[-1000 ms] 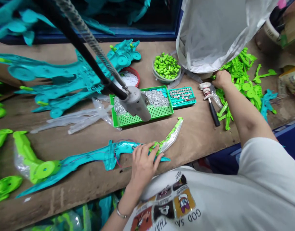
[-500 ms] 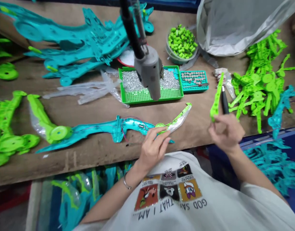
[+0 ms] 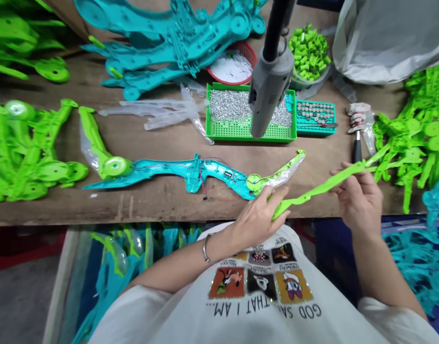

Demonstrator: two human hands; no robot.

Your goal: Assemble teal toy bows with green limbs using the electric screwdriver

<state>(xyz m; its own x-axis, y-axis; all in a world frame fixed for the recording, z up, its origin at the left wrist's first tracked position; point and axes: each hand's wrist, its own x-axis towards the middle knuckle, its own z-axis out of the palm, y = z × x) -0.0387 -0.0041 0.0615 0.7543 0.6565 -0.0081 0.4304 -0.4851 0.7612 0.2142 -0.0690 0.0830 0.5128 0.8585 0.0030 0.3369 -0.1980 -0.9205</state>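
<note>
A long bright green plastic limb piece slants between my two hands above the bench edge. My left hand is closed on its lower left end. My right hand pinches it near the other end. Just beyond my left hand lies a turquoise toy bow body, with thin wires and a small electronic part in its open shell. A green limb with a clear plastic strip sits at the bow's right end. Another green limb with a round hub is at its left end.
A grey power screwdriver hangs over a green tray of small screws. Beside it are a teal tray of small round parts and a black-handled tool. Green parts pile at right; turquoise bodies at back.
The green piece, upright in my right hand before, now lies slanted, with my left hand on its other end. My left hand has come off the bow's right limb. The view has shifted left.
</note>
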